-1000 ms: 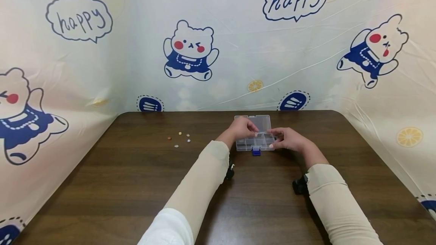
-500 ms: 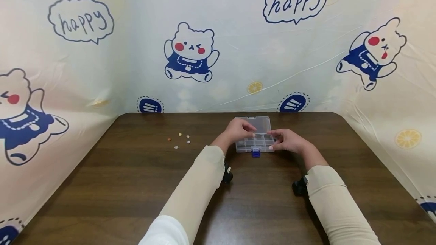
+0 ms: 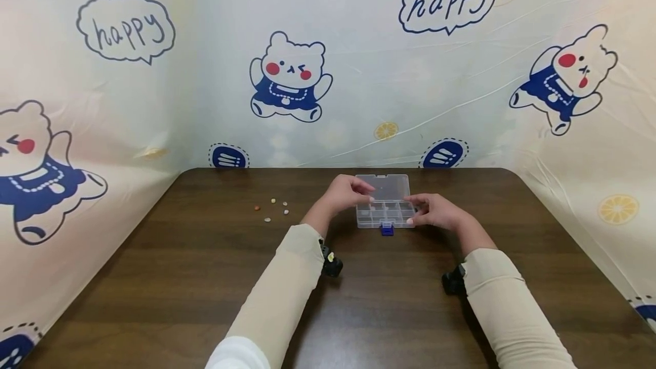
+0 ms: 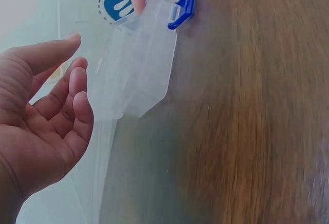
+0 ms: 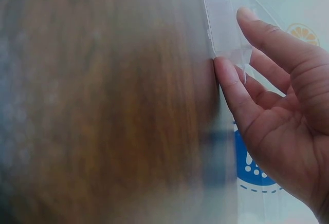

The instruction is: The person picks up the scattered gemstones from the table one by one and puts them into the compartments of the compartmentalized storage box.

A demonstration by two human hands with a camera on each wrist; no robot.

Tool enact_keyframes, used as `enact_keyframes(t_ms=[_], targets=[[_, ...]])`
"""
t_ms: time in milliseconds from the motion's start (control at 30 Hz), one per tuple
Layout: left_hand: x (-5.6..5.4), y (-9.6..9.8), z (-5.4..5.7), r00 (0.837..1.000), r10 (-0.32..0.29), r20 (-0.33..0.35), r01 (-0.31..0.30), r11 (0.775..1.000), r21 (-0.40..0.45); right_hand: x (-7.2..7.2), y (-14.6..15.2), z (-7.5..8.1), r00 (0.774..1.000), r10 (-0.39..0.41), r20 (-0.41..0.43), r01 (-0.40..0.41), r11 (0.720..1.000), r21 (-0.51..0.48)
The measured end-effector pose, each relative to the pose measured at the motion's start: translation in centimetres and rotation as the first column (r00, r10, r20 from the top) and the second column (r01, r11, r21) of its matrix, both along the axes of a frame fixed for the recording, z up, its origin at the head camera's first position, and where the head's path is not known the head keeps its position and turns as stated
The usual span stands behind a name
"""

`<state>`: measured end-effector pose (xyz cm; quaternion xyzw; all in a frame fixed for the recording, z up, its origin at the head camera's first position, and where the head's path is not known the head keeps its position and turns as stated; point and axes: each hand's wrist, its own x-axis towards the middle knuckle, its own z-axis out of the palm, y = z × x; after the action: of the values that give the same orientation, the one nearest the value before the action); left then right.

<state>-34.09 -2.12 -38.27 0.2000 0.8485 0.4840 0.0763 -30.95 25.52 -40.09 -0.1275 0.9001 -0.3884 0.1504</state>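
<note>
A clear plastic compartment box [image 3: 363,222] with a blue latch [image 3: 387,230] lies near the back of the table, its lid [image 3: 392,187] swung up behind. My right hand [image 3: 435,210] holds the box's right end, thumb at the front and fingers by the hinge; the right wrist view shows fingertips right at the corner. My left hand [image 3: 344,193] hovers by the box's left side. In the left wrist view its fingers [image 4: 78,80] are loosely bent, apart from the thumb, with nothing between them. Pale specks show in the rear compartments.
Several tiny pebble-like pieces, among them an orange one [image 3: 257,208] and a whitish one [image 3: 267,220], lie on the brown wooden table [image 3: 215,266] left of the box. A printed cloth [image 3: 359,73] hangs behind the table's back edge.
My left hand has drawn back leftward from over the compartments to the box's left side, uncovering more of the box. My right hand stays at the right end.
</note>
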Motion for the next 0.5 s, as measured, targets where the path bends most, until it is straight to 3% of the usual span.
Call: enact_keyframes(t_ms=[500], targets=[[0.8, -2.5, 0.3, 0.998, 0.048, -0.046, -0.048, 0.999, 0.007, 0.1, 0.0, 0.1, 1.0, 0.003, 0.0, -0.003, 1.0, -0.005]])
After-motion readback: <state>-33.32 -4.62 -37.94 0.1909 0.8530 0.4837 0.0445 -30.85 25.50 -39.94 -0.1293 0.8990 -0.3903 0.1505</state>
